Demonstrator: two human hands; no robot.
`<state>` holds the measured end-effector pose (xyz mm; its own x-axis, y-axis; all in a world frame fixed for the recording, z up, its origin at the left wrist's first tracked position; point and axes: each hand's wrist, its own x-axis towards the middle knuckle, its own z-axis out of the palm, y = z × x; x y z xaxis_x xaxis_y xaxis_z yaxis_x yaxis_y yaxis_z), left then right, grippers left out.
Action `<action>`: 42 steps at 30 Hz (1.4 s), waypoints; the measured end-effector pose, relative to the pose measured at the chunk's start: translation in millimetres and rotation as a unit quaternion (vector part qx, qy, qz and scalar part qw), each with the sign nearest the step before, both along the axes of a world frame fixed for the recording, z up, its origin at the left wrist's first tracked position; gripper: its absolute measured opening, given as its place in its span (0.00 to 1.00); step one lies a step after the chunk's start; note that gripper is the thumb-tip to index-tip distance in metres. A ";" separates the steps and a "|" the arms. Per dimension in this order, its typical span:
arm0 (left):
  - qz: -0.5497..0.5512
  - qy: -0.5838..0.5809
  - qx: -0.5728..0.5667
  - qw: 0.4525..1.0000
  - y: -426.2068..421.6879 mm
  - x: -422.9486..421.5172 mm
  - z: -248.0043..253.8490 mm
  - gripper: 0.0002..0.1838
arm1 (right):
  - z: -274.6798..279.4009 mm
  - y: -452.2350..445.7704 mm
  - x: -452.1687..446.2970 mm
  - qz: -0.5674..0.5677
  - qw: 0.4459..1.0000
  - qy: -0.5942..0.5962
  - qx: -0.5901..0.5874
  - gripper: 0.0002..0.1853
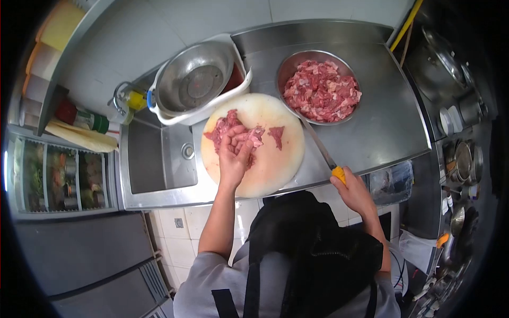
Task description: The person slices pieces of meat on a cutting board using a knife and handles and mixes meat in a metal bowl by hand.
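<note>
Raw meat (pixel 225 125) lies in a pile on the left part of a round white cutting board (pixel 270 175). My left hand (pixel 235 153) is over the pile, its fingers curled round a piece of meat (pixel 255 137). A smaller separate piece (pixel 276 136) lies on the board to the right of that hand. My right hand (pixel 350 191) grips the yellow handle of a knife (pixel 320 144). The blade points up and left, between the board and a metal bowl (pixel 281 79) of cut meat (pixel 321 91).
A metal colander (pixel 199 82) rests on a white tub (pixel 241 85) behind the board. To the left is a sink (pixel 154 159). Pans (pixel 464 159) and utensils stand at the far right, beyond the steel counter (pixel 389 116). A plastic container (pixel 391 183) is below the counter edge.
</note>
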<state>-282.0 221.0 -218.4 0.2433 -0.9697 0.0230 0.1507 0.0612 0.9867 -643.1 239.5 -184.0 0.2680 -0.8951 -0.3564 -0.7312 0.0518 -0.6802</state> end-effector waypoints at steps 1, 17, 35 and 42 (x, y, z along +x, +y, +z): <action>-0.008 -0.005 -0.005 1.000 -12.5 -0.4 -0.2 0.23 | -3.4 2.5 -7.7 -0.017 1.000 -0.011 -0.012 0.23; -0.235 0.515 -0.071 0.822 -121.7 -66.8 5.4 0.25 | -36.3 33.5 -67.7 -0.113 0.990 -0.086 -0.001 0.22; 0.057 -0.470 0.047 0.880 -67.3 -59.0 -62.4 0.18 | -43.8 16.3 -64.4 -0.096 0.990 -0.077 -0.071 0.22; 0.018 -0.411 0.179 0.894 -55.6 -48.3 -81.1 0.12 | -36.5 -0.2 -44.2 -0.017 0.996 -0.067 -0.062 0.22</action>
<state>-330.3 165.3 -299.5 0.3176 -0.9426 -0.1027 -0.6295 -0.2906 0.7206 -687.3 239.3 -220.5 0.2742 -0.9393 -0.2062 -0.6322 -0.0145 -0.7746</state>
